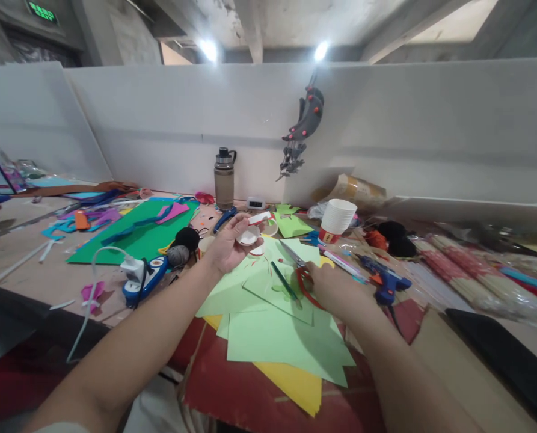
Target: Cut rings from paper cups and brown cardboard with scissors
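My left hand (230, 243) is raised over the table, its fingers curled around a small white paper piece (249, 236) with a red-edged strip at its top. My right hand (330, 285) rests on the light green paper sheets (277, 313) and grips the red handles of a pair of scissors (300, 270), whose blades point up and left. A green pencil (284, 280) lies on the green sheets just left of that hand. Yellow paper (295, 385) and red card lie under the green sheets.
A stack of white paper cups (337, 218) stands behind the scissors, with a blue glue gun (385, 279) to the right. A brown water bottle (224, 179) stands by the white partition. Green foam sheet (133, 236), yarn balls, a charger and bundles of sticks (466, 273) crowd the table.
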`<action>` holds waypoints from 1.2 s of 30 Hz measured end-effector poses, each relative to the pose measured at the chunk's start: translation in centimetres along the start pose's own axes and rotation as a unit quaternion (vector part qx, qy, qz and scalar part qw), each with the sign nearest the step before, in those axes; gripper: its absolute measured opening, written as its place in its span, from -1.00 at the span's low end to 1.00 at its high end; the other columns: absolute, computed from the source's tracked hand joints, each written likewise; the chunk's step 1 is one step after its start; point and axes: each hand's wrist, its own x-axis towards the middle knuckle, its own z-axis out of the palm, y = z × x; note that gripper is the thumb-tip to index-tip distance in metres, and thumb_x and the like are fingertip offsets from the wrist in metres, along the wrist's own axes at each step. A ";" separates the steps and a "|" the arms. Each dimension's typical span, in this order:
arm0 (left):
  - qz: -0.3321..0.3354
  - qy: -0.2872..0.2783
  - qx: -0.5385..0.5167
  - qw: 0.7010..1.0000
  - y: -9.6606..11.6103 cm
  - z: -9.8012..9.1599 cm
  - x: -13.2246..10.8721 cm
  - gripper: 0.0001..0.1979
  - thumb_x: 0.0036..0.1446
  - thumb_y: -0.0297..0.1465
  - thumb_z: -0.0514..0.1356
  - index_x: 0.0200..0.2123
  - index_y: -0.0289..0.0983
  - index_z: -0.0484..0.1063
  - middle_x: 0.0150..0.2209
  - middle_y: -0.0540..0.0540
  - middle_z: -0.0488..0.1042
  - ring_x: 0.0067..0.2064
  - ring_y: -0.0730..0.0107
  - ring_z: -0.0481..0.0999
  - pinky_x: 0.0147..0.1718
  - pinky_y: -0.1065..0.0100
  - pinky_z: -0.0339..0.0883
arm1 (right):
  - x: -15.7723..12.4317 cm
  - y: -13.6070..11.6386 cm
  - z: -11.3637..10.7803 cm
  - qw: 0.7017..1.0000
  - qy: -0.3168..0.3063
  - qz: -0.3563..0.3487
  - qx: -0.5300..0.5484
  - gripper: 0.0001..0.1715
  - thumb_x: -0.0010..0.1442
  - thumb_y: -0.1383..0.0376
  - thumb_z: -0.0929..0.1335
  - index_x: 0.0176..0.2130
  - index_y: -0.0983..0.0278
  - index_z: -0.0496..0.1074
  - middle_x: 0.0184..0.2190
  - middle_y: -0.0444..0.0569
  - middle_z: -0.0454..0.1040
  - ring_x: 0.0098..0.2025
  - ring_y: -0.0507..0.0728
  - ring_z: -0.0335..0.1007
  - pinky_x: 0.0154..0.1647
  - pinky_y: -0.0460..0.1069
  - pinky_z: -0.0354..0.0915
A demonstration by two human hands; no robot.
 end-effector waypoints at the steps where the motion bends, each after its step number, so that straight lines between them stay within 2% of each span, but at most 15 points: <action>1: 0.008 0.000 -0.001 1.000 -0.1 0.0 -0.1 -0.74 0.00 -0.37 0.37 -0.31 -0.25 0.34 -0.14 -0.11 0.54 -0.13 0.24 0.57 -0.29 0.28 0.50 | -0.1 -0.5 -0.2 0.999 -0.025 0.016 -0.026 -0.69 0.13 0.40 0.26 -0.14 0.31 0.48 -0.44 0.19 0.49 -0.45 0.23 0.47 -0.42 0.05 0.26; 4: 0.034 0.007 0.002 0.999 -0.3 0.2 -0.1 -0.68 -0.09 -0.36 0.42 -0.36 -0.27 0.33 -0.24 -0.08 0.54 -0.22 0.29 0.57 -0.29 0.29 0.51 | 0.2 -1.9 -1.2 0.990 -0.097 0.095 -0.045 -0.54 0.13 0.41 0.26 0.04 0.37 0.34 -0.34 0.25 0.50 -0.34 0.27 0.48 -0.39 0.05 0.25; 6: 0.049 0.023 -0.010 0.998 -0.4 0.3 0.0 -0.65 -0.14 -0.40 0.44 -0.38 -0.28 0.32 -0.26 -0.07 0.53 -0.23 0.31 0.57 -0.30 0.30 0.51 | 0.5 -2.2 -1.6 0.985 -0.109 0.131 -0.007 -0.45 0.11 0.41 0.28 0.11 0.38 0.27 -0.29 0.23 0.50 -0.29 0.26 0.47 -0.37 0.03 0.25; 9: 0.069 0.074 -0.060 0.993 -0.4 0.4 0.4 -0.70 -0.07 -0.41 0.41 -0.37 -0.31 0.33 -0.24 -0.11 0.53 -0.20 0.31 0.56 -0.29 0.32 0.52 | 0.7 -1.9 -1.5 0.986 -0.019 0.122 0.110 -0.41 0.12 0.40 0.28 0.16 0.31 0.24 -0.26 0.13 0.50 -0.27 0.20 0.44 -0.30 0.01 0.26; 11: 0.069 0.111 -0.094 0.987 -0.2 0.5 0.7 -0.78 0.03 -0.39 0.35 -0.37 -0.33 0.35 -0.26 -0.13 0.53 -0.22 0.34 0.55 -0.30 0.32 0.53 | 0.6 -1.8 -1.3 0.968 0.047 0.085 0.230 -0.41 0.19 0.32 0.24 0.21 0.24 0.20 -0.30 0.02 0.47 -0.34 0.13 0.41 -0.32 -0.02 0.29; 13: 0.062 0.133 -0.123 0.982 0.1 0.6 0.8 -0.83 0.12 -0.41 0.28 -0.40 -0.35 0.35 -0.31 -0.13 0.52 -0.25 0.36 0.55 -0.30 0.31 0.53 | 0.4 -2.0 -1.4 0.935 0.053 0.034 0.348 -0.39 0.23 0.25 0.20 0.26 0.22 0.13 -0.35 -0.06 0.44 -0.43 0.08 0.37 -0.40 -0.04 0.30; 14: 0.059 0.135 -0.134 0.980 0.3 0.7 0.8 -0.84 0.14 -0.42 0.26 -0.41 -0.35 0.35 -0.33 -0.13 0.52 -0.26 0.36 0.56 -0.28 0.31 0.54 | 0.2 -2.3 -1.5 0.929 0.045 0.002 0.368 -0.36 0.23 0.25 0.19 0.28 0.22 0.11 -0.35 -0.07 0.44 -0.42 0.08 0.37 -0.39 -0.04 0.32; 18: 0.050 0.080 -0.130 0.987 1.1 0.8 0.5 -0.94 0.16 -0.50 0.22 -0.32 -0.40 0.44 -0.27 -0.16 0.54 -0.20 0.34 0.58 -0.20 0.38 0.52 | -0.5 -3.8 -2.5 0.940 0.068 -0.048 0.332 -0.35 0.17 0.23 0.27 0.22 0.30 0.22 -0.26 0.04 0.48 -0.32 0.13 0.40 -0.28 0.00 0.35; 23: 0.081 0.022 -0.064 0.994 1.3 0.5 0.3 -0.86 0.04 -0.55 0.30 -0.27 -0.38 0.46 -0.22 -0.17 0.56 -0.14 0.31 0.58 -0.10 0.37 0.47 | -1.0 -4.9 -3.8 0.935 0.017 -0.057 0.349 -0.61 0.17 0.15 0.30 -0.06 0.29 0.43 -0.51 -0.12 0.40 -0.54 0.04 0.26 -0.48 -0.06 0.26; 29: 0.120 -0.016 -0.012 0.993 0.7 0.1 0.3 -0.66 -0.15 -0.58 0.41 -0.34 -0.28 0.34 -0.31 -0.04 0.57 -0.17 0.34 0.58 -0.09 0.28 0.43 | -1.3 -5.2 -4.1 0.929 -0.018 -0.083 0.360 -0.72 0.20 0.10 0.29 -0.29 0.26 0.41 -0.58 -0.19 0.29 -0.58 -0.01 0.20 -0.56 -0.11 0.19; 36: 0.118 -0.027 0.012 0.993 0.6 0.1 0.1 -0.67 -0.12 -0.50 0.42 -0.33 -0.29 0.32 -0.26 -0.06 0.55 -0.13 0.30 0.57 -0.06 0.23 0.40 | -1.2 -5.3 -4.1 0.926 -0.032 -0.076 0.369 -0.73 0.18 0.10 0.29 -0.35 0.25 0.39 -0.63 -0.20 0.27 -0.59 -0.01 0.20 -0.59 -0.13 0.16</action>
